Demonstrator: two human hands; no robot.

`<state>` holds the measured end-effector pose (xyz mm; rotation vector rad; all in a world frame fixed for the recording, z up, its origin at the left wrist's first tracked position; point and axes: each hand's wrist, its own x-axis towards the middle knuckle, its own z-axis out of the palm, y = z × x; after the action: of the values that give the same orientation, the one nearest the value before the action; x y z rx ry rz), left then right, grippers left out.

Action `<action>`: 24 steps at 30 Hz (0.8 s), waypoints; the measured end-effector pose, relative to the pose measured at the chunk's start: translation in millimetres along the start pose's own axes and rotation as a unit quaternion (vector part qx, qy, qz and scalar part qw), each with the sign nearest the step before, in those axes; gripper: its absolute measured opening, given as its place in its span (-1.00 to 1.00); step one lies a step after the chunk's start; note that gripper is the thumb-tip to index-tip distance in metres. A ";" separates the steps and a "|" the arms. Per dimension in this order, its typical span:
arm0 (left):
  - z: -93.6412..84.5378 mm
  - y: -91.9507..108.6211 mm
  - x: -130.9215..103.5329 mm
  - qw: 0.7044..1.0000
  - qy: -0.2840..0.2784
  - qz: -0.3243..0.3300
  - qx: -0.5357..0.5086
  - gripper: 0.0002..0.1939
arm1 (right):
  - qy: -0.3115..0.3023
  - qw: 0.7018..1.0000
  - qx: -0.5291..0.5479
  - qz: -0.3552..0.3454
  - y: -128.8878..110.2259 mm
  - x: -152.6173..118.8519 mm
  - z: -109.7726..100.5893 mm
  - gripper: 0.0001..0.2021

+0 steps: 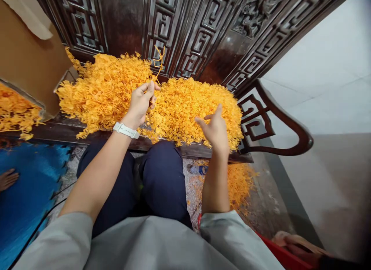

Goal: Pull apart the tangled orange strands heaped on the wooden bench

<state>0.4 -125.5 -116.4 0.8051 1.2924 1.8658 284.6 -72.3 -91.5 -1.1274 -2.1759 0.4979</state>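
Note:
My left hand (143, 99), with a white watch band (126, 130) on its wrist, pinches a bare orange plastic stem (159, 63) whose thin branches point up. Below and left of that hand lies a heap of orange plastic sprigs (104, 84) on the dark wooden bench. Over a second, flatter heap of small orange pieces (185, 103) hovers my right hand (216, 129). Its thumb and forefinger are spread apart, and no object shows between them.
The carved bench back (179, 34) rises behind the heaps, with a curved armrest (301, 142) at right. A cardboard box (31, 57) stands at left. More orange pieces (240, 185) lie on the floor. Another person's hand (8, 180) rests on a blue mat (31, 165).

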 end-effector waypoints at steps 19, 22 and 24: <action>11.5 -35.0 17.5 0.988 0.153 0.019 0.020 -0.55 | -0.079 0.754 0.595 -0.266 -90.7 -55.1 9.2 -0.73; 11.3 -25.7 11.3 0.992 0.128 -0.012 -0.011 -0.56 | -0.038 0.798 0.597 -0.071 -48.7 -27.0 17.2 -0.80; 14.0 -21.5 3.3 0.992 0.117 -0.034 -0.020 -0.56 | -0.028 0.817 0.571 0.073 -28.1 -14.4 36.7 -0.66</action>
<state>14.4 -110.6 -132.3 0.5259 1.4004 1.9701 249.4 -101.6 -107.2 -0.5518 -1.3380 1.6227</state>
